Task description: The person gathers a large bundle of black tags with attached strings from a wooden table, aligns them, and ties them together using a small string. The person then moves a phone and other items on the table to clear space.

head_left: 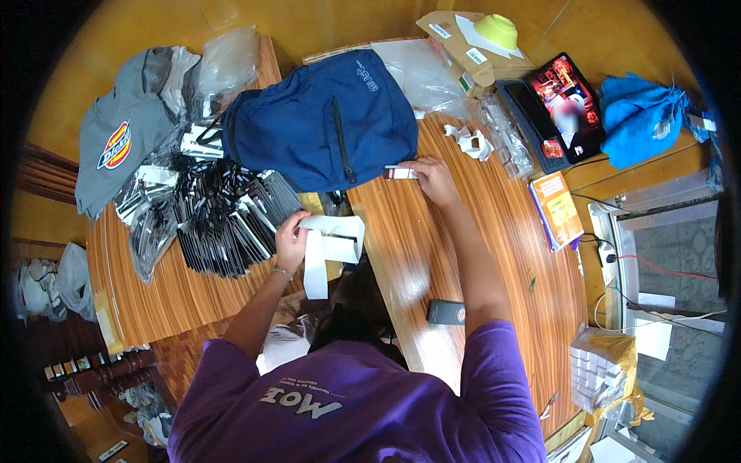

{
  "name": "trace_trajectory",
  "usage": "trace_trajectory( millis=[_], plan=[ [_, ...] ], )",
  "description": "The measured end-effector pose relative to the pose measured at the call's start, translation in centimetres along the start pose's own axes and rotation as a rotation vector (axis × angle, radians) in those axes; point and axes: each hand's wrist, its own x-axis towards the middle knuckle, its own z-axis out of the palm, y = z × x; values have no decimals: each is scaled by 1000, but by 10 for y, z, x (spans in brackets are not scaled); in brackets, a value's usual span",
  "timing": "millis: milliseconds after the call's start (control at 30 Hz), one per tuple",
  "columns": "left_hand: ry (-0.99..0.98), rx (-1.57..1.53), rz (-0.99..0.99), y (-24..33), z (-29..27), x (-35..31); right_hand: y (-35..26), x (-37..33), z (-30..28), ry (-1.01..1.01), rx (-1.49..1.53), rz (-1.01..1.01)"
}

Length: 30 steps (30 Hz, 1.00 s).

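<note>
My left hand [291, 242] is closed on a curled strip of white paper [330, 238], its fingers at the strip's left edge. One end of the strip hangs down over the gap between two wood-patterned tabletops. Further right, my right hand [434, 179] has its fingertips on a small white label with a dark red band [400, 173]. That label lies at the lower edge of a navy blue backpack [309, 123]. Left of my left hand, many flat black packets with white labels [224, 220] are stacked in a dense row.
A grey garment [127, 116] and clear plastic bags lie at the far left. Crumpled white paper [469, 143], a lit tablet [563, 108], a blue cloth [644, 116] and an orange booklet [556, 208] are on the right. A dark phone [446, 312] rests near my right forearm.
</note>
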Motion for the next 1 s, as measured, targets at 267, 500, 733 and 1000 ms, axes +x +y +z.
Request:
trace_trajectory(
  millis=[267,500,733,1000],
  plan=[
    [48,-13,-19,-10,0,-5,-23,0,-2,104,-251,-151],
    [44,-23,-66,-4,5,-7,-11,6,10,-21,-234,-210],
    [94,22,39,-10,5,-8,-26,4,5,-185,-223,-160],
    [72,41,-6,-7,5,-4,-34,1,-3,-72,-305,-112]
  ],
)
